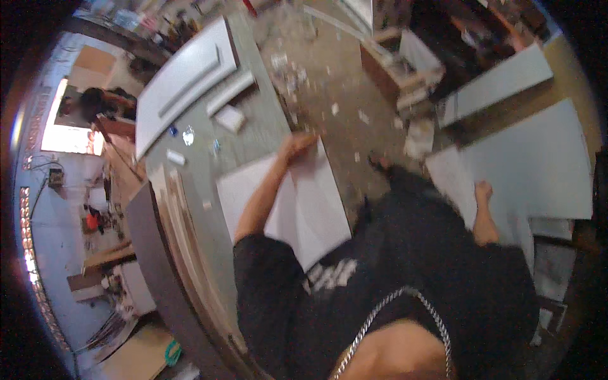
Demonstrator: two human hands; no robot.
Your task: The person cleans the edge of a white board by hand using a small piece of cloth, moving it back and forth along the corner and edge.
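My left hand (299, 147) is at the far edge of a white panel (253, 190), near its right corner, with the fingers curled at that edge. The panel lies on a grey-green worktable (269, 114), its right side at the table's edge by my body. My right hand (483, 190) is held out to the right, closed like a fist, in front of large pale boards (525, 164). Whatever it holds, if anything, is hidden. Blur softens the fingers of both hands.
Long white boards (183, 82), a small white block (229, 119) and wood strips (183, 221) rest on the table. Scraps litter the floor (335, 95). An open wooden box frame (402, 63) stands ahead right, near a leaning pale board (497, 82). Someone (104, 101) is at far left.
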